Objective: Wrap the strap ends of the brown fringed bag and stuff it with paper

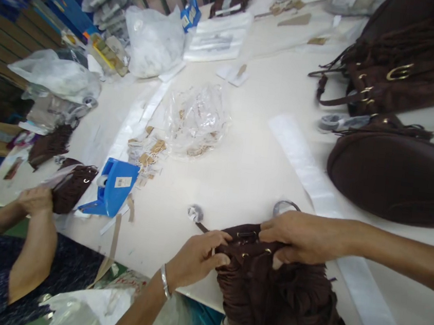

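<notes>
A dark brown fringed handbag (265, 291) lies at the table's near edge, its gathered opening with gold eyelets facing up. My left hand (201, 256), with a silver bangle at the wrist, pinches the left side of the bag's rim. On the right side of the same rim, my right hand (305, 239) has its thumb in front and its fingers over the back edge. Just beyond the bag are a small wrapped strap end (195, 213) and a grey wrapped loop (285, 207). The bag's inside is mostly hidden.
More brown bags (394, 176) stand at the right. A white plastic strip (299, 155) runs beside my right arm. Left are a blue tape dispenser (115, 188), paper tags (150, 155) and a clear plastic bag (200, 119). A co-worker's hands (36, 200) hold another fringed bag.
</notes>
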